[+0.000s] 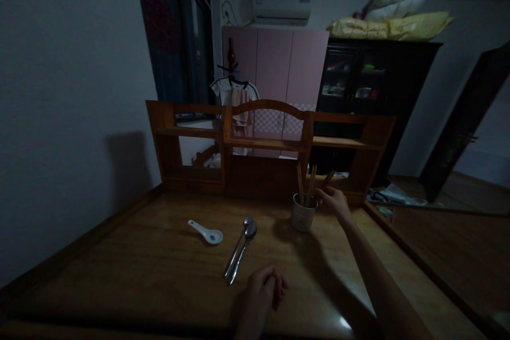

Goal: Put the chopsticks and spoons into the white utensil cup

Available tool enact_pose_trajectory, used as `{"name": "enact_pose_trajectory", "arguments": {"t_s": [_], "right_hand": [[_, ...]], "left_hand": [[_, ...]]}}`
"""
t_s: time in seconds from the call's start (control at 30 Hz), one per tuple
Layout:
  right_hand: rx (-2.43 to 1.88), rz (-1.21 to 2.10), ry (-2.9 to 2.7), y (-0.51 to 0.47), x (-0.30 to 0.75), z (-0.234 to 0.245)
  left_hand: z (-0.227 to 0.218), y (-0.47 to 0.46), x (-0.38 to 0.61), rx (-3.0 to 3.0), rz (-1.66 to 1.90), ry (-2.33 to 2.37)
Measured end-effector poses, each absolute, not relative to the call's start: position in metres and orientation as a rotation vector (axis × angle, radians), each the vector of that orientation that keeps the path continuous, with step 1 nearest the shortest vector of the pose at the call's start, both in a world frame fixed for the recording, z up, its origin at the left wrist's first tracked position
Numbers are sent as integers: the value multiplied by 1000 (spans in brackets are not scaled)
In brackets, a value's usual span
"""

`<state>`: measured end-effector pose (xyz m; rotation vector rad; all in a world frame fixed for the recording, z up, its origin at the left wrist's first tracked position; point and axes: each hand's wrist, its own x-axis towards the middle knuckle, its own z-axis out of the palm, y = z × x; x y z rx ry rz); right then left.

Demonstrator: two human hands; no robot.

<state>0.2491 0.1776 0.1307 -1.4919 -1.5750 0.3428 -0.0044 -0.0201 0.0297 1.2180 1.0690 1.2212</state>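
Note:
My right hand (334, 202) is at the right rim of a light cup (303, 218), its fingers pinched around wooden chopsticks (328, 178) that lean to the right. More chopsticks (311, 183) stand in the cup, tilted at different angles. My left hand (266, 284) rests near the front of the wooden table, its fingers curled with nothing visible in them. Just to its left lie two metal spoons (243, 249) side by side, handles toward me. Farther left is a white soup spoon (207, 232) with a blue mark in its bowl.
A wooden shelf unit (266, 144) rises along the table's (167, 260) back edge, behind the cup. On the left, a wall (71, 117) borders the table. Beyond the shelves are a pink wardrobe (273, 64) and a dark cabinet (382, 69). The room is dim.

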Motion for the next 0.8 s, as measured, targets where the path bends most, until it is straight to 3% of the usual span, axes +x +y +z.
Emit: {"name": "enact_pose_trajectory", "arguments": {"t_s": [0.8], "right_hand": [[-1470,380,-1509,163,242,143]], "left_hand": [[35,-23,-3,1233,1216,1080]]}}
